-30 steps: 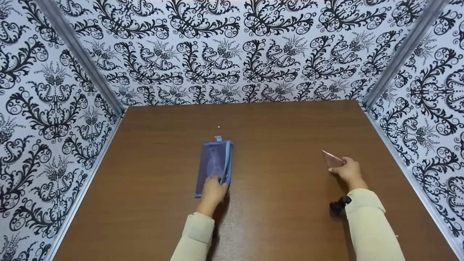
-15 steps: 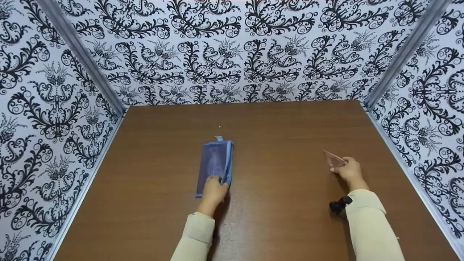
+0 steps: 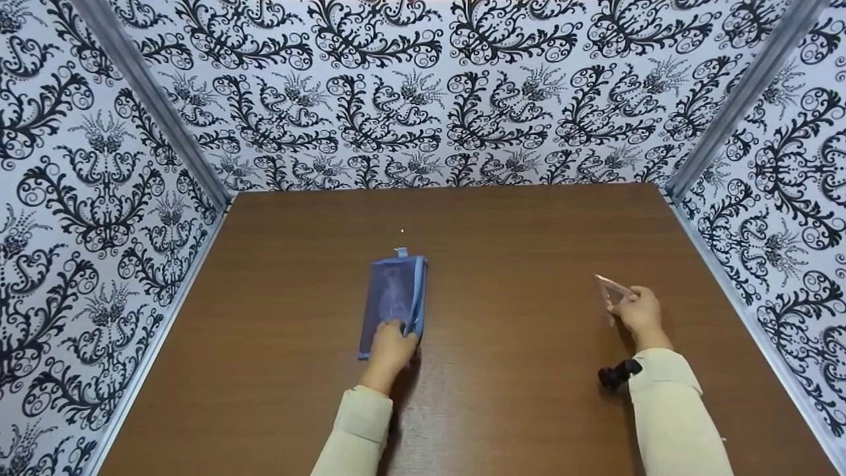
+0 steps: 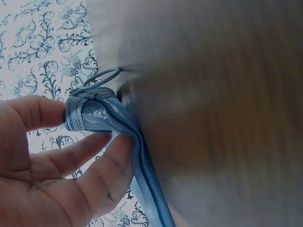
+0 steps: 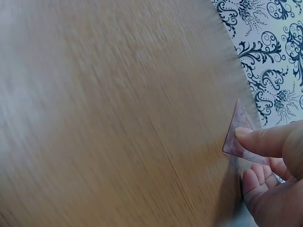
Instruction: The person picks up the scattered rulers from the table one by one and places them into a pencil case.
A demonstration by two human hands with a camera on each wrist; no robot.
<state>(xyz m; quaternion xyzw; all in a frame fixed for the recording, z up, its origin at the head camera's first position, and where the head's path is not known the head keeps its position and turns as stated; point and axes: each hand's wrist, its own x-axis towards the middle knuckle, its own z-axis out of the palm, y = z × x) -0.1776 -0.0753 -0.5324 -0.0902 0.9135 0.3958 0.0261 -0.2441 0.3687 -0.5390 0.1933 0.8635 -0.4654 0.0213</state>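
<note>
My left hand (image 3: 392, 345) grips the near end of a blue mesh zipper pouch (image 3: 388, 284) left of the table's middle. Through the mesh, a pale clear shape shows inside. In the left wrist view the thumb and fingers hold the bunched end of the pouch (image 4: 142, 156), with a small cord loop (image 4: 102, 78) at its zipper. To the right, my right hand (image 3: 641, 314) pinches a clear pinkish set square (image 3: 616, 285) by one corner. The right wrist view shows the thumb pressed on the triangular set square (image 5: 233, 142), fingers partly hidden behind it.
The brown wooden table (image 3: 515, 396) spans the space between the hands. White walls with black scrollwork (image 3: 410, 99) enclose its back and sides. A black device (image 3: 618, 375) sits on the right wrist at the sleeve cuff.
The set square has turned in my right hand, so its open triangular outline shows more clearly now. My left hand and the pouch have stayed put.
</note>
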